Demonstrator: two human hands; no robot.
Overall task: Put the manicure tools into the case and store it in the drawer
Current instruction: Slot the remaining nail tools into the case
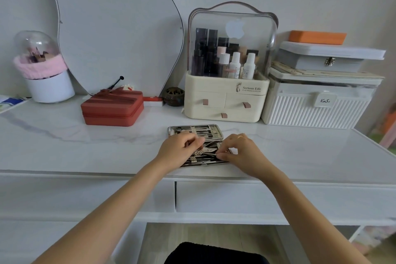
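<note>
A manicure case (196, 133) is lying opened flat near the front edge of a white marble-look table (85, 148), its two halves hinged so that the whole is stretching from the table's front towards the back, while the metal tools (200, 129) strapped in the far half are lying crosswise, left to right. The near half is being largely covered by both hands, so its contents are being seen only in part. The left hand (177, 150) is being held curled over the left side of that half, fingertips pinched on something small that cannot be made out. The right hand (240, 152), a ring on one finger, is being pressed down at the right side, thumb and fingers pinching a slim metal tool (211, 152) that is lying across the case. A drawer (235, 197) below the tabletop is being shown closed. Behind the case a cream cosmetics organiser (227, 100) is being seen with "Serious Life" printed on it and an apple logo on its clear lid; the small line beneath is too fine to read. On the ribbed white box (317, 111) to the right, a tag is reading "KaSi" or similar.
</note>
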